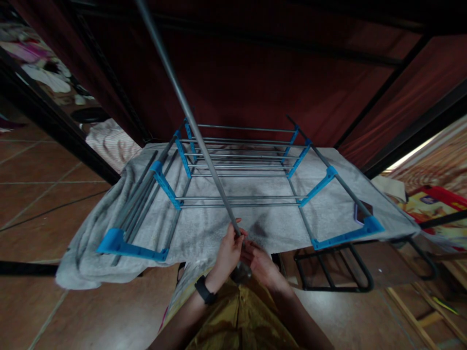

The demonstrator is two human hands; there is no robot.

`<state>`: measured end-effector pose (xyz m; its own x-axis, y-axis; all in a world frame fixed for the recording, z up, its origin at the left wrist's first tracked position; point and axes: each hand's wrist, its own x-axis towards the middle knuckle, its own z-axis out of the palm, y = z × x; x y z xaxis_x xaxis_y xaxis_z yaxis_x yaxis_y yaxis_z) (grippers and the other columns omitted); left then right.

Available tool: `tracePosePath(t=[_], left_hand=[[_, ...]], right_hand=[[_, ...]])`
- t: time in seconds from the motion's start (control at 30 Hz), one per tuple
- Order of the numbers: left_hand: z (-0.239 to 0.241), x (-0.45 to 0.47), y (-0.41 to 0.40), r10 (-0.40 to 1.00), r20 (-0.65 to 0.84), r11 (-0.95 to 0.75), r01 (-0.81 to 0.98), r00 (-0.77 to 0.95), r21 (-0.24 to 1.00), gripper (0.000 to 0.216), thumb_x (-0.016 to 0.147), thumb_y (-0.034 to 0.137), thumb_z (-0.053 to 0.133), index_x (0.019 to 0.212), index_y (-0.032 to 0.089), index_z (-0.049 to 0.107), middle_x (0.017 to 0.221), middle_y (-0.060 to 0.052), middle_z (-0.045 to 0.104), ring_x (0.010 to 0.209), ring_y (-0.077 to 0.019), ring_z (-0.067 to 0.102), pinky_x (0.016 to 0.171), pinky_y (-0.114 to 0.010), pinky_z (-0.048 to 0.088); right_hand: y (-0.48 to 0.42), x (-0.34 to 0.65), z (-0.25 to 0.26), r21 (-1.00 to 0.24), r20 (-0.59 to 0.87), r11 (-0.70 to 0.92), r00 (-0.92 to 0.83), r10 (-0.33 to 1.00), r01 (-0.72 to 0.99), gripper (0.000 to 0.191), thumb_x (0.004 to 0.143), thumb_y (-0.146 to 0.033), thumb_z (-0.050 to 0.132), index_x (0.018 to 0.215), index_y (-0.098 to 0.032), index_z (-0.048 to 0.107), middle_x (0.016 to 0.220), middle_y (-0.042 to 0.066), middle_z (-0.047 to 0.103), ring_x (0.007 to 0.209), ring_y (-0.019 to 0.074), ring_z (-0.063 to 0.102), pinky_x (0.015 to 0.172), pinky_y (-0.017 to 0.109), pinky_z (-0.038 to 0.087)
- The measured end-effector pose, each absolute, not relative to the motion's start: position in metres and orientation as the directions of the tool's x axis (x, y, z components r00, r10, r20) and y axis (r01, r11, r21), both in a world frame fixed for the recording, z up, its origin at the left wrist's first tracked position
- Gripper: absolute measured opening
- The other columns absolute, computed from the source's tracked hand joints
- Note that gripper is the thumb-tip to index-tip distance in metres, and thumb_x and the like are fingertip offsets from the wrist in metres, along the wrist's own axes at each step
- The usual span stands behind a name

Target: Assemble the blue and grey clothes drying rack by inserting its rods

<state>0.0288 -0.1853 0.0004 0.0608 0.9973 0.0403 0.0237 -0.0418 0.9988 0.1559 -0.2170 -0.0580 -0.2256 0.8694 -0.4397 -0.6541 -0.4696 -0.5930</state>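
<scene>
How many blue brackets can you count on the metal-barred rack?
8. From near to far: nearest left bracket, second left bracket, third left bracket, farthest left bracket; nearest right bracket, second right bracket, third right bracket, farthest right bracket. None looks hidden.

The pole [175, 80] is silvery grey, the bars [241, 205] grey, their brackets [167, 187] bright blue; blanket [204, 231] pale grey, curtain [248, 82] dark red, watch [205, 290] black, phone [363, 212] edge perhaps lilac.

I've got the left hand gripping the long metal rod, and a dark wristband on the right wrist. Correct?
Not quite: the head view shows the dark wristband on the left wrist. The left hand does grip the long metal rod.
</scene>
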Motion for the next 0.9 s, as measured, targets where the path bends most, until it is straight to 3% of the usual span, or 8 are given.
tracePosePath(t=[0.13,0.37,0.53,0.73,0.9], left_hand=[[0.001,0.016,-0.179,0.990,0.105,-0.122,0.192,0.098,0.974,0.045,0.086,0.012,0.047,0.130,0.021,0.048,0.092,-0.002,0.066,0.084,-0.0159,0.065,0.082,-0.032,0.051],[0.007,-0.012,-0.174,0.983,0.164,-0.183,0.411,0.081,0.893,0.036,0.089,0.013,0.040,0.120,0.020,0.056,0.093,-0.004,0.067,0.087,-0.0168,0.066,0.082,-0.031,0.051],[0.004,-0.034,-0.173,0.982,0.180,-0.183,0.536,0.058,0.824,0.038,0.088,0.010,0.039,0.118,0.019,0.060,0.095,-0.006,0.071,0.090,-0.0191,0.069,0.083,-0.032,0.053],[-0.007,-0.052,-0.172,0.971,0.215,-0.222,0.707,0.102,0.671,0.057,0.077,-0.005,0.035,0.120,0.017,0.063,0.109,-0.010,0.071,0.100,-0.0202,0.067,0.091,-0.035,0.054],[-0.014,-0.059,-0.175,0.984,0.123,-0.174,0.848,0.129,0.501,0.069,0.070,-0.010,0.033,0.126,0.016,0.064,0.114,-0.011,0.071,0.107,-0.0223,0.065,0.097,-0.036,0.050]], right_hand=[[-0.210,0.168,-0.053,-0.653,-0.439,-0.405,-0.116,0.891,-0.640,0.022,0.071,-0.030,0.083,0.088,-0.022,0.072,0.092,0.003,0.077,0.084,0.0181,0.071,0.080,0.030,0.055],[-0.195,0.202,-0.034,-0.738,-0.380,-0.312,-0.014,0.925,-0.598,0.027,0.072,-0.032,0.083,0.094,-0.022,0.072,0.098,0.007,0.077,0.091,0.0206,0.072,0.089,0.036,0.054],[-0.187,0.218,-0.017,-0.773,-0.341,-0.234,0.075,0.937,-0.589,0.029,0.070,-0.033,0.083,0.094,-0.022,0.072,0.096,0.006,0.077,0.088,0.0191,0.071,0.087,0.034,0.055],[-0.179,0.230,0.001,-0.809,-0.301,-0.158,0.167,0.939,-0.567,0.030,0.070,-0.032,0.083,0.095,-0.021,0.072,0.097,0.006,0.078,0.085,0.0175,0.071,0.084,0.032,0.057],[-0.175,0.238,0.009,-0.827,-0.273,-0.100,0.239,0.932,-0.554,0.028,0.070,-0.029,0.084,0.094,-0.023,0.072,0.097,0.005,0.077,0.085,0.0167,0.071,0.083,0.032,0.059]])
